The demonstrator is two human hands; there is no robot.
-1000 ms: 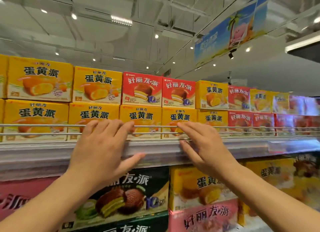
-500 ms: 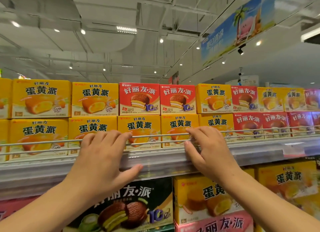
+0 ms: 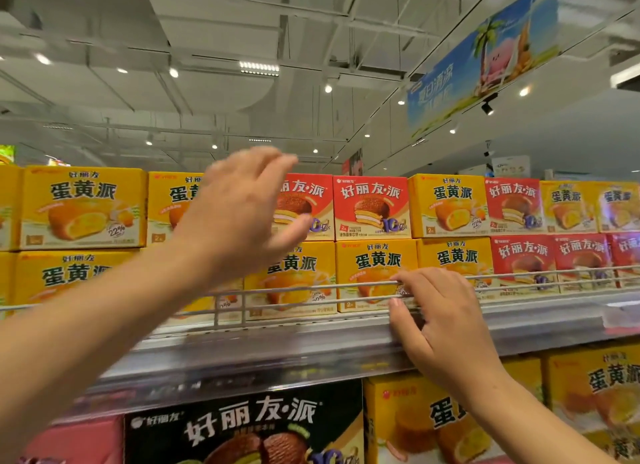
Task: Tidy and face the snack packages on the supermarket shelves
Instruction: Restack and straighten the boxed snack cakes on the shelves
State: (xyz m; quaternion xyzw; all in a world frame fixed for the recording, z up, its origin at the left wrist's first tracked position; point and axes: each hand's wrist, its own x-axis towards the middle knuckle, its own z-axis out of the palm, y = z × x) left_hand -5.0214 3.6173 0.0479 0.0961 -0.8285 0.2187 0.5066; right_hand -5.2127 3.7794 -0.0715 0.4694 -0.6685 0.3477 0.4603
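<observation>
Reaching with the left hand (image 3: 239, 207) up at centre frame, fingers straight and spread, blurred (contact unclear) over a yellow box (image 3: 175, 204) and a red box (image 3: 304, 204) in the upper row. Resting the right hand (image 3: 440, 311) at right of centre, fingertips (image 3: 403, 281) curling over the wire rail (image 3: 294, 287) before the lower yellow boxes (image 3: 374, 266), thumb against the shelf edge (image 3: 277, 346). Showing a black box (image 3: 242, 425) at bottom centre.

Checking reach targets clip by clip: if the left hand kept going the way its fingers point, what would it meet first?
Probably the red pie box in the top row: the left hand, open and blurred, points up and right across its front. Depth is unclear, so contact cannot be judged.
</observation>
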